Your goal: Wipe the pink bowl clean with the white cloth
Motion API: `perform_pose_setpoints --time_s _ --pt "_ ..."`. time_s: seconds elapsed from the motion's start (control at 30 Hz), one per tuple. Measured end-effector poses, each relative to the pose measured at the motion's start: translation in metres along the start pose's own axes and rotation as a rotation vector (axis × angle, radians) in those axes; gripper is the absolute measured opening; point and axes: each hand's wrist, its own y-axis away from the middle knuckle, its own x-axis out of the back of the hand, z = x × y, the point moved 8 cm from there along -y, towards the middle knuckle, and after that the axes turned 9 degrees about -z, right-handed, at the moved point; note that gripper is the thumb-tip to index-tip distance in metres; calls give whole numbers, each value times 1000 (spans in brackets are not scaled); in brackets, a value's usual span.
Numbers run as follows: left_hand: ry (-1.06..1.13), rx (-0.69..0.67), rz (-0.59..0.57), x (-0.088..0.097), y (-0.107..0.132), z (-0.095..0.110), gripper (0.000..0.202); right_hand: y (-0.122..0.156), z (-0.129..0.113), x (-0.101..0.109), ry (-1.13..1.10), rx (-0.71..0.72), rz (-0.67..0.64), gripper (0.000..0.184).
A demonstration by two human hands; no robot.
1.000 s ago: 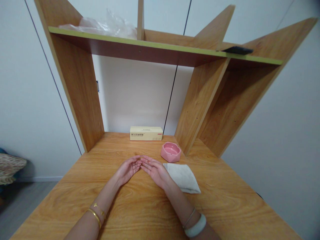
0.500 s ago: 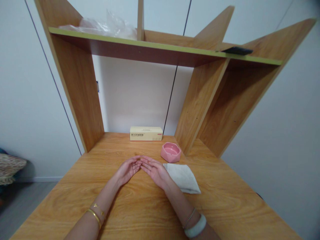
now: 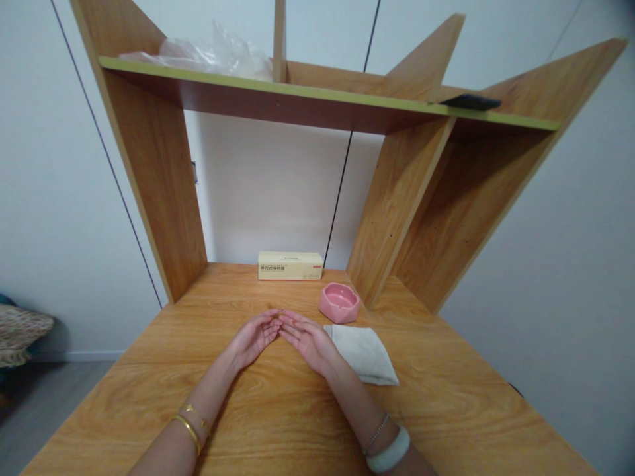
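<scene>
My left hand (image 3: 255,339) and my right hand (image 3: 308,340) rest over the wooden desk with palms turned inward and fingertips meeting. Both have their fingers stretched out, and I see nothing held in either. Just right of my right hand lies a folded pale grey cloth (image 3: 364,355), partly covered by that hand and wrist. Behind the cloth sits a pink faceted ashtray (image 3: 339,304). Farther back, a cream cling film box (image 3: 290,266) stands lengthwise near the wall.
A wooden shelf unit (image 3: 176,198) rises from the back of the desk (image 3: 272,423). On its upper board are a clear plastic bag (image 3: 218,58) and a flat dark object (image 3: 471,102). An upright panel (image 3: 401,205) stands behind the ashtray. Patterned fabric (image 3: 24,330) shows at far left.
</scene>
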Motion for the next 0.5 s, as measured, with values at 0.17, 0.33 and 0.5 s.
perform_pose_setpoints --time_s 0.17,0.33,0.5 --pt "3 -4 -4 -1 1 1 18 0 0 0 14 1 -1 29" --pt "3 -7 -6 -1 0 1 21 1 -1 -2 9 11 -4 28" --pt "4 -14 -7 -1 0 1 23 1 -1 -2 2 8 5 28"
